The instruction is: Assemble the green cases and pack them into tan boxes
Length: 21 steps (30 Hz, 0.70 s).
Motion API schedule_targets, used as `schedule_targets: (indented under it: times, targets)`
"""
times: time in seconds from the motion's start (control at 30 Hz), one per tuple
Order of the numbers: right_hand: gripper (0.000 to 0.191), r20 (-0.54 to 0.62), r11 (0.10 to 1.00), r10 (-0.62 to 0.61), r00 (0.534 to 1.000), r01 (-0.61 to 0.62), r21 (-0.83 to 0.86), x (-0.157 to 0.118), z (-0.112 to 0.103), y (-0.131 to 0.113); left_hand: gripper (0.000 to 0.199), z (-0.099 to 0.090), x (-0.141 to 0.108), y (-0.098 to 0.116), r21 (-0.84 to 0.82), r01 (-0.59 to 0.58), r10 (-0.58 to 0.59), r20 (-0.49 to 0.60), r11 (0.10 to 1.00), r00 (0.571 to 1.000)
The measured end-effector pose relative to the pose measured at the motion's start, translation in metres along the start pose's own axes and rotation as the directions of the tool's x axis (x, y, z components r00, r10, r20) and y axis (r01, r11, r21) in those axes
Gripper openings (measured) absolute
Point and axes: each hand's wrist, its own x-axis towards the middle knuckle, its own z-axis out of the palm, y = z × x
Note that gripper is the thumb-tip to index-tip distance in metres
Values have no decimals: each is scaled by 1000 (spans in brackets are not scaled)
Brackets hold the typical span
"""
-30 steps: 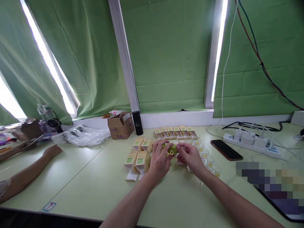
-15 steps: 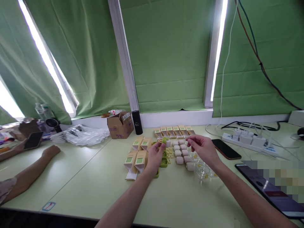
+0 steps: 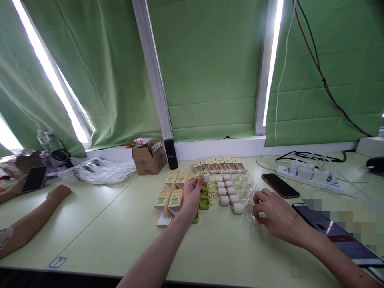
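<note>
My left hand (image 3: pixel 192 197) is closed on a small green case (image 3: pixel 201 176) with a white piece (image 3: pixel 207 177) at its side. Under and beside that hand lie green trays (image 3: pixel 204 203) and small yellow pieces (image 3: pixel 211 190). At the right, my right hand (image 3: pixel 271 210) has its fingers curled at the near end of the clear round containers (image 3: pixel 249 212); whatever its fingertips hold is too small to make out. Rows of white and pinkish blocks (image 3: pixel 224 200) lie between my hands. Beige boxes with green labels (image 3: pixel 175 200) stand left of my left hand.
More beige boxes (image 3: pixel 222 165) line the back. A cardboard box (image 3: pixel 149 158) and black cylinder (image 3: pixel 171 154) stand back left, near plastic bags (image 3: pixel 103 171). Phones (image 3: pixel 280 185), a tablet (image 3: pixel 336 236) and a power strip (image 3: pixel 310 178) lie right. Another person's arms (image 3: pixel 39 216) rest left.
My right hand has moved right and nearer, from above the blocks down to the clear containers. My left hand still holds the green case. The view has shifted slightly.
</note>
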Motion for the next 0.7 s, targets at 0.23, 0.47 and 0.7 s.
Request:
schedule_targets:
  times: [0.23, 0.47, 0.7]
  targets:
    - [11, -44, 890, 50, 998, -24, 456, 28, -29, -9, 61, 0, 0, -1, -4, -8, 8, -9, 1000, 1000]
    - [42, 112, 179, 83, 990, -125, 976, 96, -10, -37, 59, -4, 3, 0, -8, -36, 36, -66, 999, 997]
    - [50, 117, -237, 333, 936, -37, 971, 114, 49, -52, 59, -4, 2, 4, -27, -44, 41, -95, 999, 995]
